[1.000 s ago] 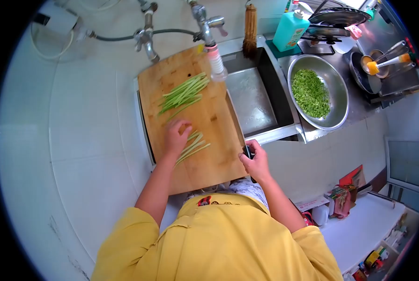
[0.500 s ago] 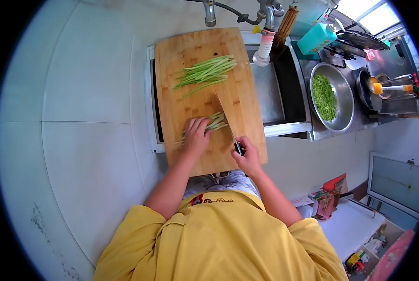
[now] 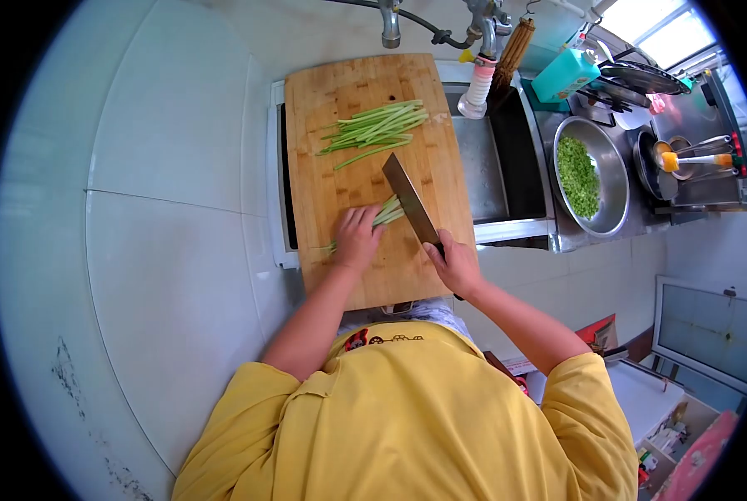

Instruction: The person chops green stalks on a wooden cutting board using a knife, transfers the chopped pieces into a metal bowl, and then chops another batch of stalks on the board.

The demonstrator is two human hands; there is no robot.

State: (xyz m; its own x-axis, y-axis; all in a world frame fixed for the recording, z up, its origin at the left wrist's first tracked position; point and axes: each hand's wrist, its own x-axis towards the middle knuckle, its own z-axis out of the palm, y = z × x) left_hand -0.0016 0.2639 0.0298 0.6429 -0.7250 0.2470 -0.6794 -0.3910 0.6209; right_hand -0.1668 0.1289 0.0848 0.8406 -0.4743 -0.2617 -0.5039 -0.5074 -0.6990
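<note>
My left hand point(image 3: 357, 237) presses down on a small bunch of green stalks point(image 3: 387, 212), its fingers curled over them. The stalks' pale ends stick out to the right of my fingertips. In my right hand point(image 3: 456, 261) is a cleaver point(image 3: 412, 200), gripped by its dark handle. Its broad blade shows its flat side and slants up and left, close beside the stalk ends. Farther up the wooden cutting board point(image 3: 323, 188) lies a larger loose bundle of long green stalks point(image 3: 375, 128).
The board rests across a sink point(image 3: 479, 159), whose right part shows. A steel bowl point(image 3: 620, 188) of chopped greens point(image 3: 577, 177) stands right of it. Above the sink hang faucets point(image 3: 391, 29) and a white hose end point(image 3: 477, 90). A teal bottle point(image 3: 564, 75) and pans point(image 3: 640, 77) stand behind.
The cleaver has turned from edge-on to showing its flat side, and my right hand has moved slightly right and up. My left hand stays on the stalks. The view has shifted a little.
</note>
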